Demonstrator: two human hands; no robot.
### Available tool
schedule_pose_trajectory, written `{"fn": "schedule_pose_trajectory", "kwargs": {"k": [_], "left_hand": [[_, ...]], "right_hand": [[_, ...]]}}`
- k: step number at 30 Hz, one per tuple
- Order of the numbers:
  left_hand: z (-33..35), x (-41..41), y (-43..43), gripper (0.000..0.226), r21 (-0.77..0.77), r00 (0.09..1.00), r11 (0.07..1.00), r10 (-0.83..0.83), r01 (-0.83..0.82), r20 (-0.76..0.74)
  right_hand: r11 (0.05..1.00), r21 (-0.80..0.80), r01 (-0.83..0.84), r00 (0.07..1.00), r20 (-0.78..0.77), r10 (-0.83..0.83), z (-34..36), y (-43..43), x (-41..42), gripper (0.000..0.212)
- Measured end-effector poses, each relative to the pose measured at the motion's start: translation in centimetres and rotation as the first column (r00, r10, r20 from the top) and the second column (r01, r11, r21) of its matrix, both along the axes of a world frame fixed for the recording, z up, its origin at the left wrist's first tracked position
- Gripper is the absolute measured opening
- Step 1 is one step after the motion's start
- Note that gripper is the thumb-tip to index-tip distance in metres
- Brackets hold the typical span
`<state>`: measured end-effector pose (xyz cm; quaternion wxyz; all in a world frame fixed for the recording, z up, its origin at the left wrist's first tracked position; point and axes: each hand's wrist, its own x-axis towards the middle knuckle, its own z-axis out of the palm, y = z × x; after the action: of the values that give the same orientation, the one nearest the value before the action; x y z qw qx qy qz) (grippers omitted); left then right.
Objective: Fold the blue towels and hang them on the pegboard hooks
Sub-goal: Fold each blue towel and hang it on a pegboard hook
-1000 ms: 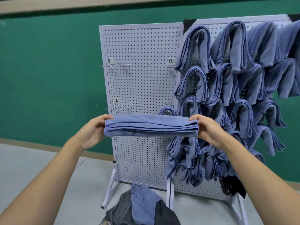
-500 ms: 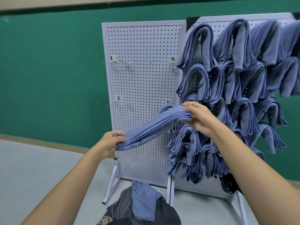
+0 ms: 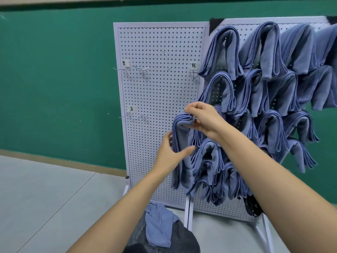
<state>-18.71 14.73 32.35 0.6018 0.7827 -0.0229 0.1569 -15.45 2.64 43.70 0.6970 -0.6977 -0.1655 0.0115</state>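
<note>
A green wall (image 3: 54, 79) runs behind a grey floor (image 3: 45, 198), and two white pegboards on legs stand side by side in front of it. The left pegboard (image 3: 160, 42) is mostly bare, with a few wire hooks (image 3: 125, 70) and small paper labels (image 3: 132, 108). The right pegboard (image 3: 218, 207) is crowded with hanging towels (image 3: 269, 52), blue and folded, draped in overlapping rows.

At the right edge of the left pegboard, just beside those rows, a folded towel (image 3: 182, 136) hangs doubled over. The right hand (image 3: 204, 117) pinches its top fold between curled fingers and thumb. The left hand (image 3: 171, 154) is lower, its fingers loose and spread: the straight thumb lies on the front of the hanging part and the fingertips touch its left edge.

Near the person on the floor, a loose towel (image 3: 158, 223) lies crumpled on a dark bag (image 3: 182, 238).
</note>
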Motion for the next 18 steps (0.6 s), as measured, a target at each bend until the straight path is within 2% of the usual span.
{"fn": "schedule_pose_trajectory", "kwargs": {"k": [1,2,5,9,11,14,16,18], "left_hand": [[-0.4,0.2,-0.7,0.090,0.017,0.999,0.999,0.033,-0.034,0.025],[-0.8,0.4,-1.2,0.084,0.018,0.996,0.997,0.073,-0.074,0.053],[-1.0,0.3,-1.2,0.041,-0.011,0.976,0.981,0.196,-0.196,0.097],[0.3,0.4,1.1,0.030,-0.109,0.969,0.974,0.213,-0.199,0.129],[1.3,0.6,2.7,0.029,-0.083,0.962,0.974,0.224,-0.213,0.157],[2.5,0.8,4.5,0.028,-0.008,0.957,0.970,0.242,-0.244,0.157],[2.9,1.0,4.9,0.027,0.035,0.956,0.963,0.262,-0.269,0.132],[3.2,1.3,5.0,0.025,0.087,0.952,0.952,0.284,-0.295,0.117]], "right_hand": [[1.000,0.024,-0.012,1.000,-0.007,0.012,0.0,0.1,-0.1,0.009],[0.998,0.054,-0.021,1.000,-0.017,0.022,0.0,0.0,-0.2,0.008],[0.989,0.149,-0.004,0.999,-0.047,0.011,0.0,-0.9,-0.2,0.006],[0.976,0.212,0.052,0.993,-0.117,-0.028,-1.3,-3.5,0.5,0.005],[0.990,0.117,0.075,0.983,-0.176,-0.054,-3.0,-4.8,1.1,0.007],[0.975,-0.167,0.144,0.966,-0.188,-0.175,-5.7,-5.9,1.9,0.014],[0.952,-0.237,0.197,0.972,-0.079,-0.221,-6.5,-5.3,1.9,0.020],[0.947,-0.259,0.190,0.981,0.094,-0.172,-6.5,-3.6,1.2,0.023]]}}
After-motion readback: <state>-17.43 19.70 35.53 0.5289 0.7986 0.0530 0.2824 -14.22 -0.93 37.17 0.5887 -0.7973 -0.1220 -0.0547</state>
